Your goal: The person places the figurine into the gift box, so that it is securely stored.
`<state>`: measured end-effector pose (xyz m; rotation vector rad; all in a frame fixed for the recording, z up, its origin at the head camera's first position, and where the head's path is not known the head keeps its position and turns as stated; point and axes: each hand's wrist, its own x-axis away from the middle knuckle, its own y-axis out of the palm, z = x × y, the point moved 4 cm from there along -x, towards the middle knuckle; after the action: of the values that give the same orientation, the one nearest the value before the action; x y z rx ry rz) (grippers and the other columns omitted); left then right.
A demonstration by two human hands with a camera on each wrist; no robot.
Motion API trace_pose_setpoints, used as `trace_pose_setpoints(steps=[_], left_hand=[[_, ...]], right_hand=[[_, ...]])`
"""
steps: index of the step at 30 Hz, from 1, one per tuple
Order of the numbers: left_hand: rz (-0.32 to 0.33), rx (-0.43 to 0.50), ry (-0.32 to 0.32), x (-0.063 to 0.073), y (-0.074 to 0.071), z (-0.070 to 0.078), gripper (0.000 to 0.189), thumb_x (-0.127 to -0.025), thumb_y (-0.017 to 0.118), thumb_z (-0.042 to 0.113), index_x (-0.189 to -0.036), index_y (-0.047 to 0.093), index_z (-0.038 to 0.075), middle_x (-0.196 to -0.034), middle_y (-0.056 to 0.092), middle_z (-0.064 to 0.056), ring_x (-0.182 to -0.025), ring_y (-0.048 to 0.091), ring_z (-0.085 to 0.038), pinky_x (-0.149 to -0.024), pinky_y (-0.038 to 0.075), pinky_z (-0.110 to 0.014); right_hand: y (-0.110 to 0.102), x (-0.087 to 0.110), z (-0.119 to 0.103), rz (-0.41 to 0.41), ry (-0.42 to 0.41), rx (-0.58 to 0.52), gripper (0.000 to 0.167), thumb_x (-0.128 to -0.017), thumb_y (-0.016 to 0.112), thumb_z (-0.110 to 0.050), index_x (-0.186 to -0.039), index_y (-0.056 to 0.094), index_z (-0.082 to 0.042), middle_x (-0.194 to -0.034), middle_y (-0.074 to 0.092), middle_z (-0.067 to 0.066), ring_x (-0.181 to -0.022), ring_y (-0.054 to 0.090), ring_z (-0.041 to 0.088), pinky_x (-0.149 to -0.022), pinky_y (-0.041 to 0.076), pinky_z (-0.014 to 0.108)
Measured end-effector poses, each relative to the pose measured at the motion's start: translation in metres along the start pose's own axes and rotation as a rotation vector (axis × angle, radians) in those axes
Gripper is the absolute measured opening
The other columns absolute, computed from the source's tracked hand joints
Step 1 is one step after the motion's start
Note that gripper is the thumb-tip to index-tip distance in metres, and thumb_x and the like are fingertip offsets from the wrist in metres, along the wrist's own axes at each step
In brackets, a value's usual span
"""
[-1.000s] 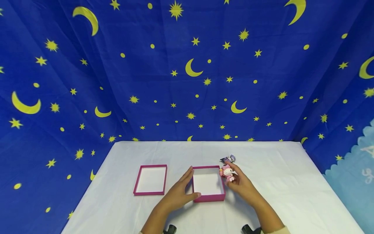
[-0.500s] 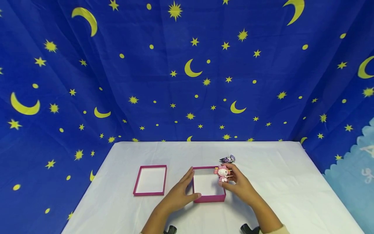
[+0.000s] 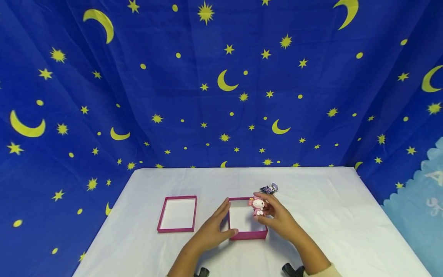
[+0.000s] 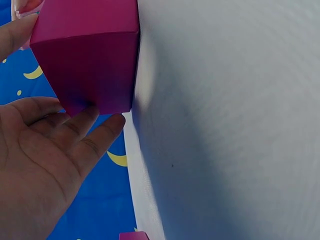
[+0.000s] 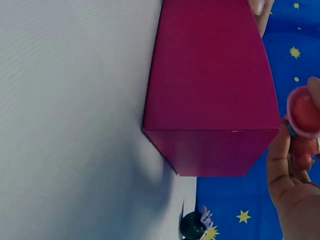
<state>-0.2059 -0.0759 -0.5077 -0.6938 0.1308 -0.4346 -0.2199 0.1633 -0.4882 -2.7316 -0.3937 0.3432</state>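
Observation:
A pink figurine (image 3: 258,206) with a white face is pinched between the thumb and fingers of my right hand (image 3: 282,220). It hangs over the right side of an open magenta box (image 3: 248,235) with a white inside. In the right wrist view the figurine (image 5: 304,117) is partly cut off by the frame edge. My left hand (image 3: 212,230) rests against the box's left side with spread, nearly straight fingers. Its thumb reaches the near left corner. The left wrist view has those fingertips touching the outer wall of the box (image 4: 95,70).
A shallow magenta lid (image 3: 177,230) with a white inside lies left of the box. Behind the right hand, a purple and black figurine (image 3: 269,188) lies on the white-covered table (image 3: 318,200). A blue star-and-moon curtain (image 3: 194,146) borders the table at the back.
My right hand has carried the pink figurine leftward, from beside the box's right rim to over the opening. The left hand and the box have stayed in place.

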Motion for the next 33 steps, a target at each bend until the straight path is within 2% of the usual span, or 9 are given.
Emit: trace_pose_setpoints(steps=[5,11,17,21,26,33], left_hand=[[-0.002,0.005,-0.004,0.000,0.000,0.000,0.091,-0.091,0.071,0.047,-0.161,0.026,0.012,-0.172,0.012,0.002,-0.157,0.021,-0.028,-0.125,0.023,-0.056],[-0.012,0.008,-0.011,0.000,0.000,0.001,0.092,-0.090,0.070,0.049,-0.161,0.025,0.013,-0.172,0.012,0.003,-0.157,0.020,-0.028,-0.125,0.024,-0.057],[-0.017,0.006,-0.002,0.000,0.001,0.001,0.091,-0.091,0.071,0.048,-0.161,0.026,0.011,-0.172,0.013,0.001,-0.157,0.021,-0.028,-0.125,0.024,-0.057],[-0.021,0.006,-0.003,0.000,0.002,0.000,0.090,-0.091,0.071,0.045,-0.161,0.025,0.013,-0.172,0.013,0.002,-0.157,0.020,-0.028,-0.125,0.024,-0.056],[-0.026,0.006,-0.012,0.000,0.001,0.000,0.090,-0.091,0.071,0.046,-0.162,0.025,0.015,-0.172,0.012,0.004,-0.157,0.020,-0.027,-0.125,0.024,-0.056],[-0.028,0.003,-0.008,0.000,0.001,0.000,0.089,-0.091,0.070,0.048,-0.161,0.026,0.015,-0.172,0.013,0.003,-0.157,0.021,-0.028,-0.124,0.025,-0.058]], right_hand=[[0.003,-0.002,0.000,-0.040,0.016,-0.014,0.072,-0.084,0.079,-0.005,-0.148,0.049,-0.021,-0.136,0.050,0.015,-0.096,0.063,0.011,-0.086,0.058,0.021],[0.007,-0.003,-0.002,-0.035,-0.024,0.048,0.068,-0.084,0.081,-0.009,-0.145,0.053,-0.018,-0.136,0.051,0.011,-0.099,0.057,0.012,-0.087,0.059,0.020],[0.008,-0.003,-0.006,-0.002,-0.099,0.200,0.067,-0.084,0.083,-0.017,-0.145,0.055,-0.022,-0.136,0.057,0.001,-0.102,0.058,0.010,-0.093,0.058,0.029],[0.009,-0.004,-0.007,-0.001,-0.050,0.253,0.066,-0.083,0.084,-0.021,-0.142,0.055,-0.027,-0.131,0.061,-0.006,-0.107,0.059,0.011,-0.096,0.056,0.039],[0.012,-0.006,-0.008,-0.026,0.011,0.260,0.063,-0.082,0.085,-0.025,-0.138,0.056,-0.026,-0.130,0.058,-0.006,-0.110,0.059,0.016,-0.098,0.055,0.049],[0.016,-0.011,-0.007,-0.042,-0.019,0.320,0.064,-0.079,0.087,-0.026,-0.137,0.060,-0.023,-0.125,0.056,-0.008,-0.112,0.060,0.015,-0.102,0.054,0.051]])
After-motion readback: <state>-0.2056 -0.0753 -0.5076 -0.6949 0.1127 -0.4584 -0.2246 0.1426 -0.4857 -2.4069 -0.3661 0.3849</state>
